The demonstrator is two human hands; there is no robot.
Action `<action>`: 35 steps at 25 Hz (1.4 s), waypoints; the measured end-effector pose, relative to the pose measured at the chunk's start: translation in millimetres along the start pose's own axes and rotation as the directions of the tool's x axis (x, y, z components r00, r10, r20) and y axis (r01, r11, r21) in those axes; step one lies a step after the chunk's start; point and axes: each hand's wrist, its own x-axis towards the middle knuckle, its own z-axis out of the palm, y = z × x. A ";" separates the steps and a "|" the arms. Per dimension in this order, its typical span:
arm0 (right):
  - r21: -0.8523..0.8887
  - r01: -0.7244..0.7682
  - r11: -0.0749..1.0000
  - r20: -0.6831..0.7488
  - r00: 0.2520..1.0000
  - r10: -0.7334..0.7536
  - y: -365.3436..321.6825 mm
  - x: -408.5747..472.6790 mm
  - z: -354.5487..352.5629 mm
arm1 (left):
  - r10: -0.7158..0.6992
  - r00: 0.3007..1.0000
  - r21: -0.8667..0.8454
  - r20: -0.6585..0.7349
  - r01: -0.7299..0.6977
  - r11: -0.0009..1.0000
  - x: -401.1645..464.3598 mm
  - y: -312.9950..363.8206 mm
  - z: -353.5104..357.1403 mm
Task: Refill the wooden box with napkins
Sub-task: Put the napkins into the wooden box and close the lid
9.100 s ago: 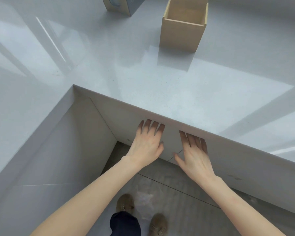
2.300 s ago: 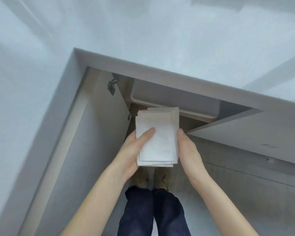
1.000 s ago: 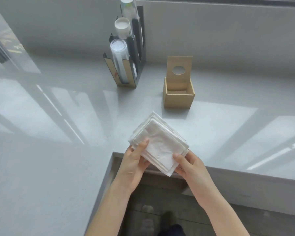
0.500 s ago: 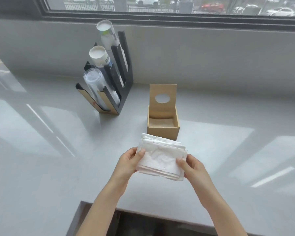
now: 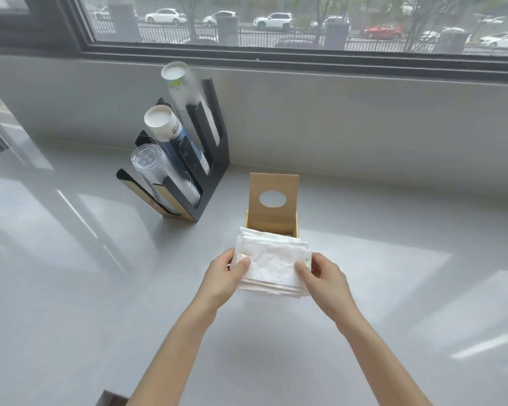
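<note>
Stack of white napkins [image 5: 272, 265] held just in front of the wooden box [image 5: 272, 206], overlapping its near rim. Pinched at each side: left hand [image 5: 222, 278] thumb on top, right hand [image 5: 326, 281] likewise. Beyond-left of the box, black cup dispenser [image 5: 188, 153] on grey counter [image 5: 71, 273].
</note>
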 end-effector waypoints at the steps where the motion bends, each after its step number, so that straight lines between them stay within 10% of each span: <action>1: -0.020 0.004 1.000 -0.003 1.000 -0.004 -0.2 7.3 -2.1 | 0.007 1.000 0.026 -0.014 -0.007 1.000 4.8 1.1 1.9; 17: -0.485 0.104 0.868 -0.047 0.988 -0.145 -11.1 93.3 -1.1 | 0.185 0.948 0.545 -0.259 -0.015 0.839 100.2 13.5 19.4; 35: -0.902 0.241 0.359 0.209 0.970 -0.125 -14.2 111.6 26.0 | 0.287 0.949 0.985 0.131 -0.159 0.073 119.9 -3.5 37.9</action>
